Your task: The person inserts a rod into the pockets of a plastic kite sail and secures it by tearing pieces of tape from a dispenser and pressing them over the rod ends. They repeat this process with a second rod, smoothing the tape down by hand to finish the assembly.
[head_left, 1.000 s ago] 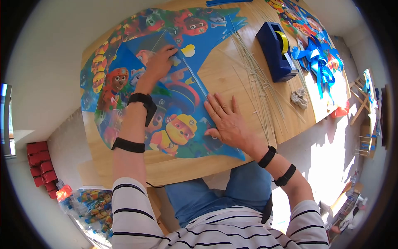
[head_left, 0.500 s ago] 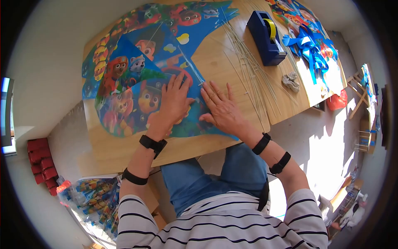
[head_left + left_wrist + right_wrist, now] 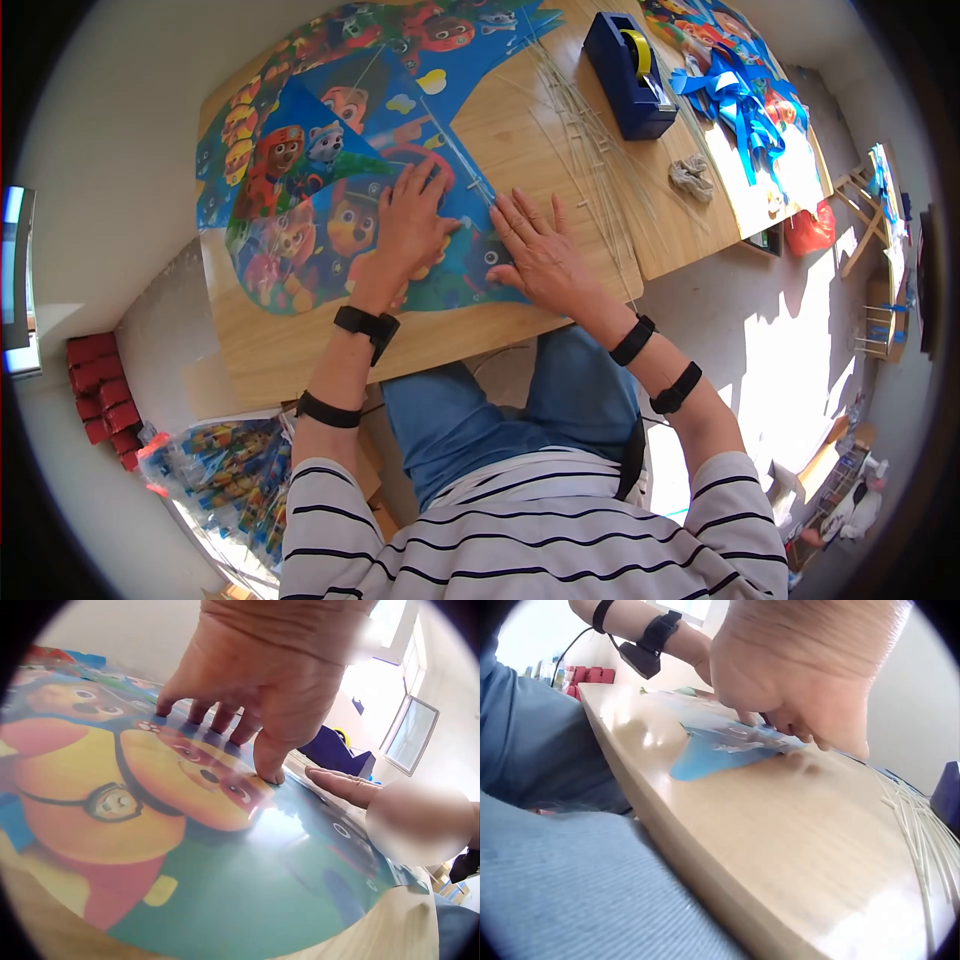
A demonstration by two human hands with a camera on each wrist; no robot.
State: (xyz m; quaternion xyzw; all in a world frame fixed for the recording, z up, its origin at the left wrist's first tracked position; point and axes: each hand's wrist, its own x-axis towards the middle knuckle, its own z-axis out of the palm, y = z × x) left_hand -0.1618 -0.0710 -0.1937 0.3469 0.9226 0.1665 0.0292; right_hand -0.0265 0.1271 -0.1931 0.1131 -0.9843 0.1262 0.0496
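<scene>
A glossy printed sheet (image 3: 290,150) with cartoon dogs on blue and green lies on the wooden table. My left hand (image 3: 408,222) rests on its lower middle, fingers spread. In the left wrist view, the fingertips and thumb of the left hand (image 3: 262,682) press on the print, the palm raised above it. My right hand (image 3: 545,255) lies with extended fingers along the sheet's right edge, beside the lower end of a thin pale strip (image 3: 455,150). In the right wrist view, a blue pointed corner of the sheet (image 3: 712,757) shows below the right hand (image 3: 795,675).
Several thin rods (image 3: 590,150) lie right of the sheet. Beyond them stand a dark blue tape dispenser (image 3: 625,80) and a crumpled whitish bundle (image 3: 690,178). Blue ribbons (image 3: 735,100) lie on more printed sheets at the right. The table's front edge (image 3: 450,335) is near my legs.
My left hand has come from the sheet's upper middle down toward me, fingers now spread on the lower print. My right hand has stayed at the right edge. The head view has shifted slightly.
</scene>
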